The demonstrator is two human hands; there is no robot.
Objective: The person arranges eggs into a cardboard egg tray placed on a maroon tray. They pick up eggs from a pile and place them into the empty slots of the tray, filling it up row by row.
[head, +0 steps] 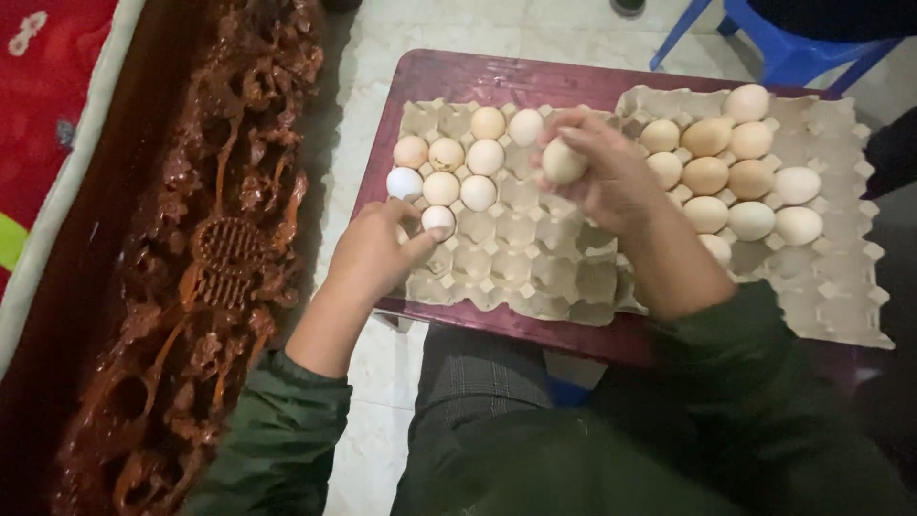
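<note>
Glowing softly under dim, even indoor light, coming from above the tabletop (497, 76). Falling brightest on the pale eggs (478, 158) and the floor tiles (449, 24) beyond the tabletop. Sinking into near-black below the tabletop, swallowing detail on the dark green sleeves (277, 440). Glinting faintly off the carved wood (220, 248) left of the tabletop. Smearing slightly around the right hand (597, 172) over the tabletop. Casting only weak, soft-edged shadows inside the empty tray cups (535, 268). Looking grainy and a little soft throughout.
</note>
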